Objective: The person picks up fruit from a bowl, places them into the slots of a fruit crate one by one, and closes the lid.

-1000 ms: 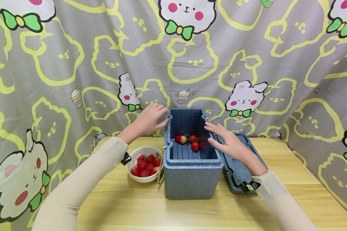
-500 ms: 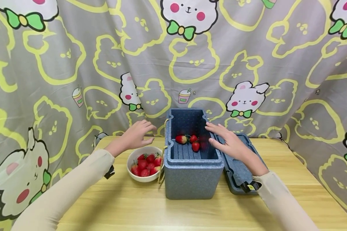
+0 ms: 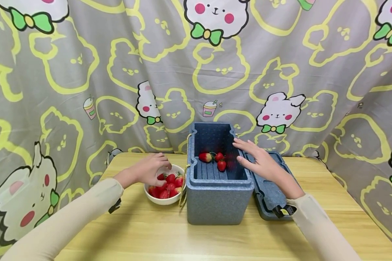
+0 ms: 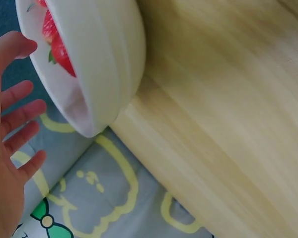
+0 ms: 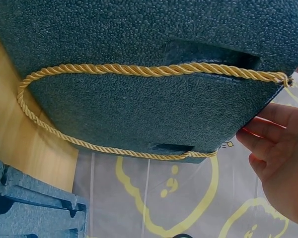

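A white bowl (image 3: 163,201) heaped with red strawberries (image 3: 171,178) stands on the table, left of a blue-grey foam box (image 3: 219,206). Over the bowl's upper left side reaches my left hand (image 3: 148,169), fingers spread and holding nothing; in the left wrist view its thumb lies close to the rim by the fruit. Inside the box lie a few strawberries (image 3: 205,157) on the ribbed floor. My right hand (image 3: 259,159) rests with extended fingers at the box's right rim. The right wrist view shows those fingers at the top edge, above a gold rope handle (image 5: 154,70).
The box's lid (image 3: 272,188) lies upside down on the wooden table (image 3: 143,235), right of the box. Another gold rope (image 3: 183,192) hangs between bowl and box. A grey curtain (image 3: 170,72) with cartoon animals hangs behind the table.
My left hand has moved from the box's left rim, left and down, to over the bowl of strawberries. The right hand has stayed at the box's right rim.
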`<state>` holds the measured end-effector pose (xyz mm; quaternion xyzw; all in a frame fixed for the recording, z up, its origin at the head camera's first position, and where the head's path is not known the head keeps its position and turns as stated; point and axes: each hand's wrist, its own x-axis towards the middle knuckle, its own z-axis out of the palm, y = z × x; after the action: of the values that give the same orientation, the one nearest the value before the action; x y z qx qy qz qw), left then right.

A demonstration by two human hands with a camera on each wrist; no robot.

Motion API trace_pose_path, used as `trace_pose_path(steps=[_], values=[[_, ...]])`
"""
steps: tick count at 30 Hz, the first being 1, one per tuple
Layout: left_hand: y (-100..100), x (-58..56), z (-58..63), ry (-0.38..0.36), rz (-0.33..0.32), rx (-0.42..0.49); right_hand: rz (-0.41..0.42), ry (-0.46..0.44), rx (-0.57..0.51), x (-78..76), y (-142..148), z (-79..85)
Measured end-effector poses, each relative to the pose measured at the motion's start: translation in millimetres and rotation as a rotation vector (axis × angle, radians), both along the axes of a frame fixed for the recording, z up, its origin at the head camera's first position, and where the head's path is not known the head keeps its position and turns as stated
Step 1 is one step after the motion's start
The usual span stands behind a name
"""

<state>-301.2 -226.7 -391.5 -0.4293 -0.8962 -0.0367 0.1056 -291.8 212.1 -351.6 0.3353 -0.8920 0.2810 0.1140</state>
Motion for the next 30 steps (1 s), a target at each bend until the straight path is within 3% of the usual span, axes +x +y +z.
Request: trace_pose_path(steps=[6, 17, 30], values=[[-2, 3.3, -9.3, 0.01, -0.009, -0.03, -0.002, -0.004, -0.002, -0.2, 1, 0.1], [1, 7.2, -18.0, -0.08, 0.026, -0.066, 0.009, 0.005, 0.001, -0.8, 1, 0.6], [2, 6.6, -24.7, -0.075, 0.035, -0.076, 0.031, 0.013, -0.015, 0.2, 1, 0.7]])
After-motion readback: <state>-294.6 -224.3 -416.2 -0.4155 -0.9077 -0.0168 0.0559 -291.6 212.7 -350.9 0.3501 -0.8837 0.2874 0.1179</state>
